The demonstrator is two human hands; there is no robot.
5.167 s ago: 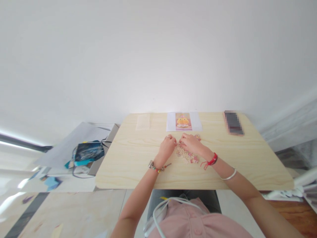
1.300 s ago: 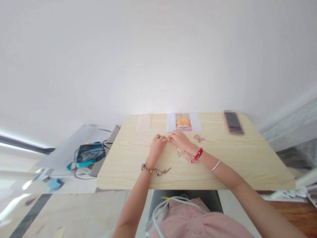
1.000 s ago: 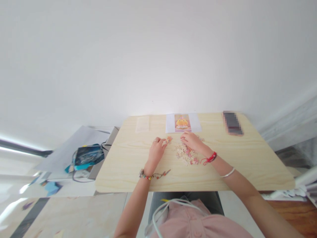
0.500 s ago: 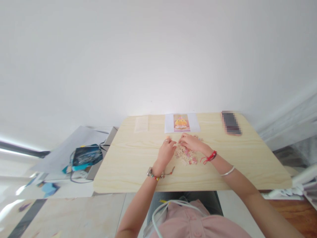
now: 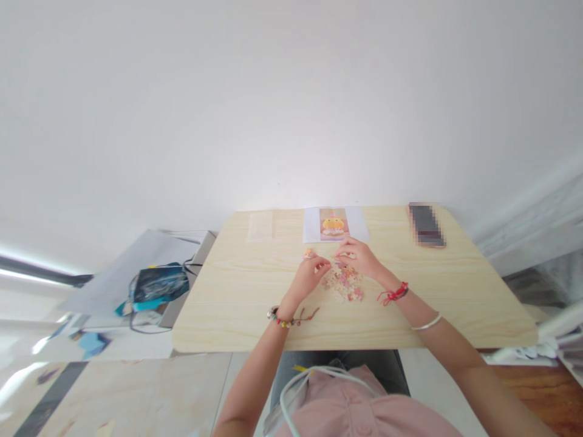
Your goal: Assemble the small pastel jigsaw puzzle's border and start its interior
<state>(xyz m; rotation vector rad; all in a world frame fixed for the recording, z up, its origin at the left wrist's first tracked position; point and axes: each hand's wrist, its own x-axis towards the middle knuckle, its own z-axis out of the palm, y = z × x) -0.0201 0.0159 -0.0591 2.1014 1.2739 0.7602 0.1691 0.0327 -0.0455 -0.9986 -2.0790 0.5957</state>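
Observation:
Small jigsaw puzzle pieces (image 5: pixel 345 280) lie in a loose pile on the pale wooden table, mostly cream and pink. At the pile's upper left is my left hand (image 5: pixel 310 276), its thumb and forefinger pinched together. My right hand (image 5: pixel 359 256) is over the pile's top edge, fingers bent into a pinch towards the left fingertips. Whatever sits in either pinch is too small to make out. A small orange-and-pink cluster of pieces (image 5: pixel 309 253) rests just beyond my left knuckles. Behind the hands is a white sheet with a printed picture of a yellow figure (image 5: pixel 333 224).
A phone (image 5: pixel 427 226) lies at the table's back right. A clear plastic sheet or bag (image 5: pixel 260 226) is at the back left. The wall (image 5: pixel 291 121) rises behind the table (image 5: pixel 228 303). Left of it, a dark bag (image 5: pixel 160 285) sits on a lower surface.
My right hand has shifted slightly right and away from me, uncovering more of the pile. My left hand has turned a little and its fingertips now point right; the orange cluster shows more clearly.

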